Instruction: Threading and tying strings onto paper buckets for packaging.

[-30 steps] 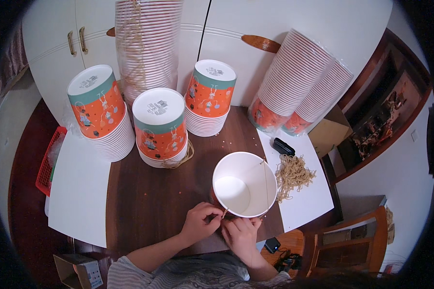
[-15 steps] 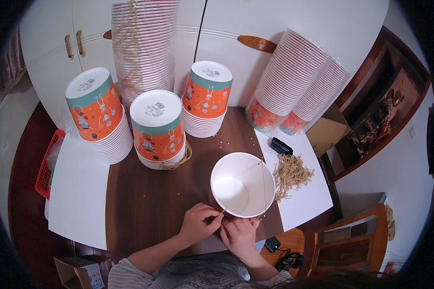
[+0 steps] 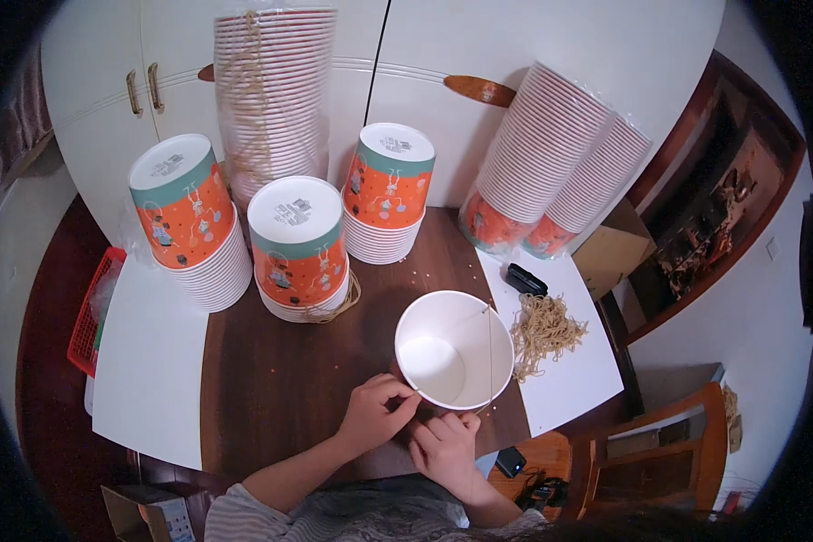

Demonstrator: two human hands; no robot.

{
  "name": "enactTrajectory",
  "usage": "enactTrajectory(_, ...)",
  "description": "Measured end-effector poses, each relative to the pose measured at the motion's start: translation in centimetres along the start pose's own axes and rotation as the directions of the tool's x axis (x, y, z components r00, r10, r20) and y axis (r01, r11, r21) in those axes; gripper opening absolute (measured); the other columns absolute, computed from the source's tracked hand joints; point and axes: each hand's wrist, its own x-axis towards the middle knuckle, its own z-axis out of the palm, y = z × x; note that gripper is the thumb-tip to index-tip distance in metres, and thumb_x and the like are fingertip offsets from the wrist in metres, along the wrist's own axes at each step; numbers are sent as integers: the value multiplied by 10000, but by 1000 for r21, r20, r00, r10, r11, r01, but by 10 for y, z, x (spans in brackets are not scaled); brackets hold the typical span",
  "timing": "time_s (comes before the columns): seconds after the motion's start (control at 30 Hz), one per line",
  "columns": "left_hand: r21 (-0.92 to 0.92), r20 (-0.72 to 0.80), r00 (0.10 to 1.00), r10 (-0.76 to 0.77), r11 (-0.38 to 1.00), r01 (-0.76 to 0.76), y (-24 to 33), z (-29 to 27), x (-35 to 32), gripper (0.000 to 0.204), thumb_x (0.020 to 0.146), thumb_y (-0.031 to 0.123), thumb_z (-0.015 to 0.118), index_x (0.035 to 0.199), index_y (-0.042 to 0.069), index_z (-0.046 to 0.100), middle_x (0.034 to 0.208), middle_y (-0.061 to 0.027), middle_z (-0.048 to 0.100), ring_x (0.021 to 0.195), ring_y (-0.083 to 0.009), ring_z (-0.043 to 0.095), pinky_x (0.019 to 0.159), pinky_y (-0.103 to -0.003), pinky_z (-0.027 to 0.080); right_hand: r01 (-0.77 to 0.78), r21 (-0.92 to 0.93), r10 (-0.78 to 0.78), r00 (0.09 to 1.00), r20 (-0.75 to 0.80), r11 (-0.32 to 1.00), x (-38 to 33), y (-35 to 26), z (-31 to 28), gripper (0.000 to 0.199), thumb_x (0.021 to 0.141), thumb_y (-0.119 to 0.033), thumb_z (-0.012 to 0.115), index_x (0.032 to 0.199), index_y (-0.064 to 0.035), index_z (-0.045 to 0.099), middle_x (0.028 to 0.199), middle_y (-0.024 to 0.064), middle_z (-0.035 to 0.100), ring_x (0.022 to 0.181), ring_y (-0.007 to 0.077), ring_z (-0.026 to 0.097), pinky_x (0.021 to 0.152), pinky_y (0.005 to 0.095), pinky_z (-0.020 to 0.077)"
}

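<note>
A white-lined paper bucket [image 3: 443, 357] stands mouth up in front of me, leaning slightly toward me. Tan cord [image 3: 490, 348] stretches across its mouth from a hole at the far right rim down over the near rim. At the near left rim, my left hand [image 3: 375, 415] is closed in a pinch; a small bit of cord seems to show at its fingertips. Just below the rim, my right hand [image 3: 447, 447] has its fingers curled, with the cord running to its fingertips. The bucket's outer near side is mostly hidden by my hands.
Upside-down stacks of orange and green buckets stand at left [image 3: 190, 217], centre [image 3: 298, 244] and back [image 3: 388, 194]. Tall wrapped stacks rise behind [image 3: 275, 99] and at right [image 3: 533, 154]. A heap of tan cords [image 3: 546, 334] lies right, beside a black object [image 3: 526, 279].
My right fingers have shifted slightly left along the near rim, and more cord shows beside them. My left hand keeps its pinch at the rim. The whole view has shifted slightly.
</note>
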Motion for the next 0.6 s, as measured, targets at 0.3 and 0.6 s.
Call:
enactTrajectory(0.3,204,138,990,40,976,-68,7,-10,15,107,718,157,632,715,52,610,683,-80,565,664,-245,554,597,-337,447,77,-40,-75,996,42,996,2,4,-7,148,604,-175,626,730,-143,556,638,-29,439,672,133,464,667,340,282)
enactTrajectory(0.6,264,110,986,122,953,-147,5,-8,16,133,710,191,653,689,64,619,652,-61,569,644,-220,556,580,-320,451,142,-18,-138,979,153,990,0,12,-16,231,614,-178,635,842,-151,610,717,-35,497,710,141,472,695,348,300)
